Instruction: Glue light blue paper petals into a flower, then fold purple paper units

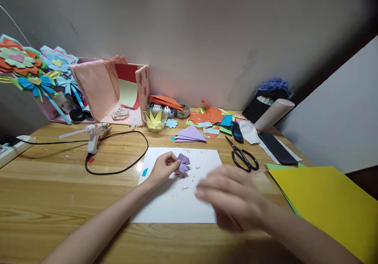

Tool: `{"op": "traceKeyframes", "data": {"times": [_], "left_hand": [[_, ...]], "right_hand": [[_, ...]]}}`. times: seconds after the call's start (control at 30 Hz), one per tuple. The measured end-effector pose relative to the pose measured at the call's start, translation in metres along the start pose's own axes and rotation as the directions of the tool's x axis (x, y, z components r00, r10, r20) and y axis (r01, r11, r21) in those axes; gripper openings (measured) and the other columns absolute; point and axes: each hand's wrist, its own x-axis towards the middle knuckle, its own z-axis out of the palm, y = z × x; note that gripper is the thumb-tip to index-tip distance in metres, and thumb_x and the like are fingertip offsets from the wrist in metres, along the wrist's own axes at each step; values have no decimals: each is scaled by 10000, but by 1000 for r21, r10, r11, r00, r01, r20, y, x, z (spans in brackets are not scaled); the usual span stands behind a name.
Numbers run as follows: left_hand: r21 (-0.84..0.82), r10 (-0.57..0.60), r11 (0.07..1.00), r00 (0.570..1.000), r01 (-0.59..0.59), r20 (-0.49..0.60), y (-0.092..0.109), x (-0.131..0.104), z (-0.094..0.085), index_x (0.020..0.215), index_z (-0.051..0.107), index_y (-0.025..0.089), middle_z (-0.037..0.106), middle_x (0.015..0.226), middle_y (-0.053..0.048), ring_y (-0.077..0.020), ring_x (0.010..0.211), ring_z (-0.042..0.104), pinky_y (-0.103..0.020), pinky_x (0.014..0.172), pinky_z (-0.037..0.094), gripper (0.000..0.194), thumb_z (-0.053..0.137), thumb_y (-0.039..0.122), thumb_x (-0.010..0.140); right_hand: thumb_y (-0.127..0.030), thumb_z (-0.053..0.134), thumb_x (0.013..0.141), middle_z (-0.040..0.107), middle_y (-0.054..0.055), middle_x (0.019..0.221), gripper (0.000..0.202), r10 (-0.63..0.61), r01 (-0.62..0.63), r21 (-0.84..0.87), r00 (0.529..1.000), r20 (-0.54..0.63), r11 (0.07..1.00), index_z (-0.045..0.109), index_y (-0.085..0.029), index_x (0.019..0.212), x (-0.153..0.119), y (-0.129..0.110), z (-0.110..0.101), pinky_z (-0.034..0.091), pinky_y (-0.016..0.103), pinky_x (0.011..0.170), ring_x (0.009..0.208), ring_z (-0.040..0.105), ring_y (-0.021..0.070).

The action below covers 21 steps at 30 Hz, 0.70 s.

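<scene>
My left hand (164,168) pinches a small folded purple paper piece (183,162) between thumb and fingers, just above a white paper sheet (165,209) marked with coloured specks. To the right, my right hand (233,197) is blurred by motion over the sheet's right edge; whether its fingers hold anything does not show. Beyond the sheet lie folded purple paper triangles (190,134). Black-handled scissors (242,155) rest on the table to the right of the sheet. A small blue paper scrap (144,172) sits near the sheet's left edge.
A white glue gun (93,136) stands at left, its black cable (118,173) looping toward the sheet. Coloured scraps (208,116), a bowl (155,120) and a pink box (88,86) line the back. A black phone (277,149) and yellow paper (327,201) lie at right.
</scene>
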Motion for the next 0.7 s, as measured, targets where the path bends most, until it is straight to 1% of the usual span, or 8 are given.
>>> {"op": "traceKeyframes", "data": {"times": [0.07,0.1,0.13,0.2,0.23,0.3,0.4,0.7], "left_hand": [[-53,7,999,999,-9,-35,1,1,0,665,460,150,552,583,23,-141,545,586,-280,532,508,279,627,369,706],[-72,13,997,999,-17,-52,1,1,-1,673,465,150,544,595,25,-141,559,586,-288,541,517,274,621,372,713],[-85,20,996,998,-25,-65,1,1,-1,682,471,149,542,613,24,-142,579,588,-295,551,524,269,616,374,719],[-88,30,995,997,-37,-78,1,2,-2,696,475,149,550,645,15,-146,604,591,-298,560,526,264,607,376,729],[-77,33,996,997,-39,-76,2,2,-2,701,472,150,558,651,10,-146,602,591,-293,557,521,262,598,376,739],[-35,37,999,997,-39,-67,2,1,-2,708,461,153,571,646,5,-142,579,587,-276,547,501,252,575,372,762],[66,64,996,997,-61,-45,1,-1,-2,709,456,155,565,640,9,-125,572,570,-241,549,461,236,544,358,793],[319,98,941,993,-115,67,6,-4,-4,748,473,162,535,672,15,-112,620,513,-219,576,397,209,456,343,853]], "right_hand": [[-136,429,838,612,41,821,270,23,-23,0,1000,13,1000,518,-247,1067,0,36,37,491,300,625,723,569,161],[-153,435,838,601,67,879,249,160,-160,-11,987,5,987,506,-216,1068,-3,52,55,485,322,645,773,560,180],[-202,459,839,580,90,936,237,316,-316,24,949,7,948,494,-189,1072,-8,66,71,480,335,668,806,547,191],[-297,503,836,548,95,998,284,587,-592,187,805,84,784,469,-172,1088,-18,86,97,473,317,670,766,535,167],[-338,510,834,553,74,957,293,654,-669,281,739,158,688,471,-173,1072,-22,91,105,465,294,631,688,522,143],[-402,525,821,557,29,814,255,666,-739,403,668,333,539,518,-169,924,-27,95,113,430,257,572,614,491,124],[-428,543,804,511,-6,671,278,633,-768,470,633,446,436,497,-169,715,-30,95,112,376,232,552,608,463,120],[-390,577,781,433,-32,612,315,583,-779,514,617,528,359,432,-167,611,-26,97,103,312,217,528,572,406,98]]}}
